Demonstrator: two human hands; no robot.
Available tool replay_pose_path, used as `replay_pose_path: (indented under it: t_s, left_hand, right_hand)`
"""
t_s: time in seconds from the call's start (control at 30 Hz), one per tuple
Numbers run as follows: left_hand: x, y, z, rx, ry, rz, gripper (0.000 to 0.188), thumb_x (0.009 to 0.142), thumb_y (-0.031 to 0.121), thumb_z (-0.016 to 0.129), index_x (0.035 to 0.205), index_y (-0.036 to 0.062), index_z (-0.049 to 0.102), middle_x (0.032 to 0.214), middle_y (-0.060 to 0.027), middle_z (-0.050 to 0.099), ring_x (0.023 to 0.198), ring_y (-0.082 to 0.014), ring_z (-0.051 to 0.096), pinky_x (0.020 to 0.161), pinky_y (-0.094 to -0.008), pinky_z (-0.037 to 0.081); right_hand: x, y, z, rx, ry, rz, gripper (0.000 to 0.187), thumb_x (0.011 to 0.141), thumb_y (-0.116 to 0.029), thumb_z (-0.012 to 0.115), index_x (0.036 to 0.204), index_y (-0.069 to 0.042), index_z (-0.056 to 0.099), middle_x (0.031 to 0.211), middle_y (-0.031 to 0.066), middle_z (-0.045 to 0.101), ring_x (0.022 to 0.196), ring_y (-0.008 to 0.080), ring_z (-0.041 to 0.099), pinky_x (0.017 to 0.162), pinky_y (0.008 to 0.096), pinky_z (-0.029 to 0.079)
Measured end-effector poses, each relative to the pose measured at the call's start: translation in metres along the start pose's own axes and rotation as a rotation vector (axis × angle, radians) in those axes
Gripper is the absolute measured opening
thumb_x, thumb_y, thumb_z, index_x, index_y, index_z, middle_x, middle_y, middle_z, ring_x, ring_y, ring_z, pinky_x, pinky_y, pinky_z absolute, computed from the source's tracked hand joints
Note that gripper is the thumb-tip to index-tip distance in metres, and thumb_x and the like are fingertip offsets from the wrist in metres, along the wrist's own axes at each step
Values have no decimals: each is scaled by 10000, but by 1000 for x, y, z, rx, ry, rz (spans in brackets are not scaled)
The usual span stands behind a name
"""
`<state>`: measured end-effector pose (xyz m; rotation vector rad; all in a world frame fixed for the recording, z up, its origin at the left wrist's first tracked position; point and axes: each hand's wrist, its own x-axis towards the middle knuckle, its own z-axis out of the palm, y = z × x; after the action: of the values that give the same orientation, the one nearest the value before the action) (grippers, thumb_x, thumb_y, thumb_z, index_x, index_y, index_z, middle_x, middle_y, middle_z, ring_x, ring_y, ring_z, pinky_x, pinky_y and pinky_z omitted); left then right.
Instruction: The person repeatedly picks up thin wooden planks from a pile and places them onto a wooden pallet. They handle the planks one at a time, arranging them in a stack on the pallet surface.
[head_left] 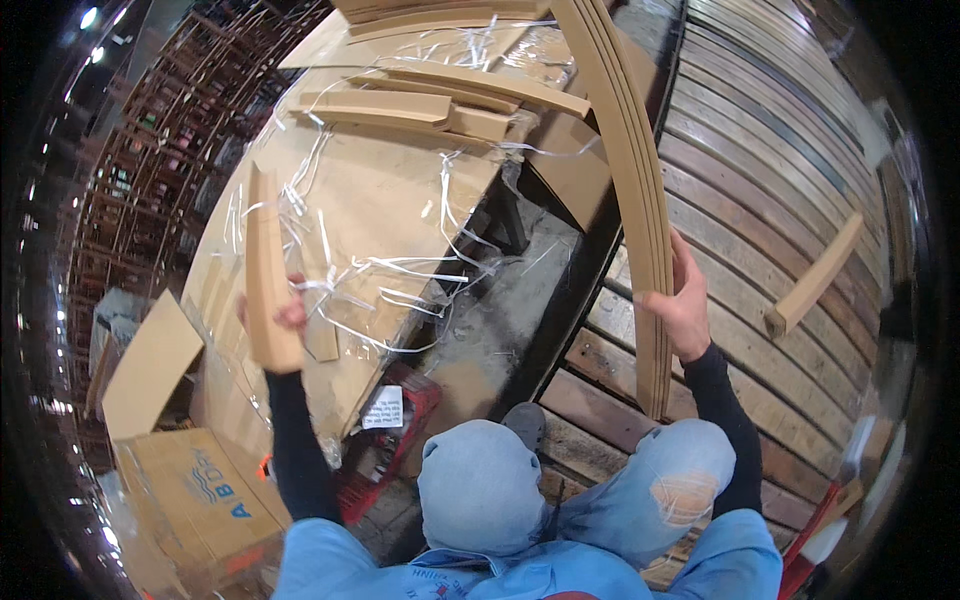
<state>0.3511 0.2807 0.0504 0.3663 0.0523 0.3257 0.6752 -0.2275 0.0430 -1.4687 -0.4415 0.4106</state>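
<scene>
My left hand (291,312) is closed around the lower part of a short cardboard edge protector (264,240), an L-shaped strip that stands up over the cardboard-covered surface (385,215). On the other side, my right hand (686,308) grips a long stack of nested cardboard edge protectors (628,165). Its thumb lies over the stack's face and its fingers are mostly hidden on the far side. The stack runs from the top of the view down to near my right knee. White plastic straps (400,265) lie loose between my two hands.
More cardboard edge protectors (380,108) lie at the far end of the surface. One single strip (815,275) rests on the wooden slats (740,150) at right. A cardboard box (205,490) stands at lower left, near a red crate (415,400). Metal racks (150,140) fill the left background.
</scene>
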Motion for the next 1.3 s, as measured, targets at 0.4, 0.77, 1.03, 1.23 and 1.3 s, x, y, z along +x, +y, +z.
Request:
replay_pose_path:
  t_s: [0.4, 0.77, 1.03, 1.23, 1.3]
  left_hand:
    - [77, -356, 91, 1314, -595, 89, 1161, 706, 179, 838, 1574, 83, 73, 1604, -210, 191, 1500, -344, 229, 1210, -464, 223]
    - [112, -504, 179, 880, -478, -290, 1195, 792, 682, 728, 1585, 21, 126, 1579, -155, 256, 1449, -263, 316, 1176, -417, 297]
    - [126, -579, 177, 814, -303, -284, 835, 1027, 630, 387, 1567, 25, 186, 1476, -164, 404, 1345, -270, 458, 1123, -384, 381]
    - [176, -607, 138, 1220, -90, 39, 608, 1092, 409, 351, 1551, 20, 266, 1472, -127, 462, 1372, -232, 435, 1147, -406, 353]
    - [209, -608, 136, 914, 99, -13, 445, 1086, 319, 382, 1410, 24, 461, 1366, -114, 533, 1362, -227, 447, 1133, -450, 365]
  right_hand:
    - [-13, -15, 6, 314, -117, -69, 1072, 697, -175, 882, 1556, 4, 267, 1447, 118, 492, 1325, 195, 486, 1127, 351, 376]
    - [-57, -14, -90, 387, 178, -136, 1313, 676, -527, 903, 1581, 11, 117, 1553, 179, 321, 1442, 275, 344, 1179, 402, 300]
    - [-76, 44, -137, 438, 145, -184, 1262, 687, -403, 917, 1585, 12, 134, 1560, 194, 336, 1464, 276, 330, 1199, 406, 260]
    - [-84, 87, -145, 568, 314, -27, 1021, 706, -178, 832, 1516, 61, 258, 1430, 155, 465, 1344, 243, 453, 1152, 380, 336]
    - [-96, 101, -155, 526, 400, 17, 1026, 704, -183, 833, 1515, 65, 256, 1419, 158, 470, 1336, 247, 457, 1148, 382, 340]
